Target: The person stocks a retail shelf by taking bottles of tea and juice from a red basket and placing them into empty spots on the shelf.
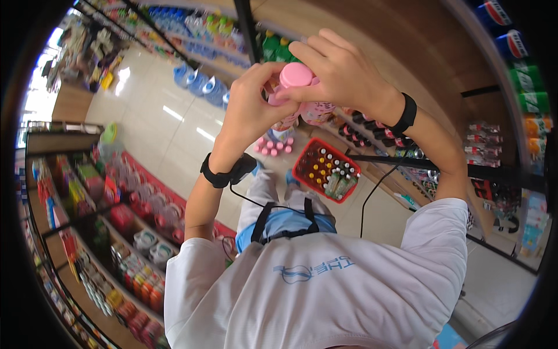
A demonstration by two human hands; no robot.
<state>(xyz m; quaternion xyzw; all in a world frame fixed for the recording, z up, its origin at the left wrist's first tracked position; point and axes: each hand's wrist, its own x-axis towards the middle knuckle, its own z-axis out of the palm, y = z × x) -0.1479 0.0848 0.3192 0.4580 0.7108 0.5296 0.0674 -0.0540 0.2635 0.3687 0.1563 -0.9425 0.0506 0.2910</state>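
Raised in front of me are two pink patterned bottles with pink caps, held close together. My left hand (255,102) grips the left bottle (286,122), its cap partly covered by my fingers. Around the other bottle (317,112) curls my right hand (346,76), with its thumb reaching across towards the left one. A wide pink cap (296,74) shows between the two hands. The fingers hide much of both bottles, so the exact grip of each hand is unclear. Below them, a group of pink-capped bottles (273,147) stands on the floor near my feet.
A red plastic crate (301,178) of capped bottles sits on the floor by my feet. Shelves with dark soda bottles (355,135) run along the right. Large water jugs (205,83) line the far shelf's foot. A stocked shelf unit (93,209) stands at left.
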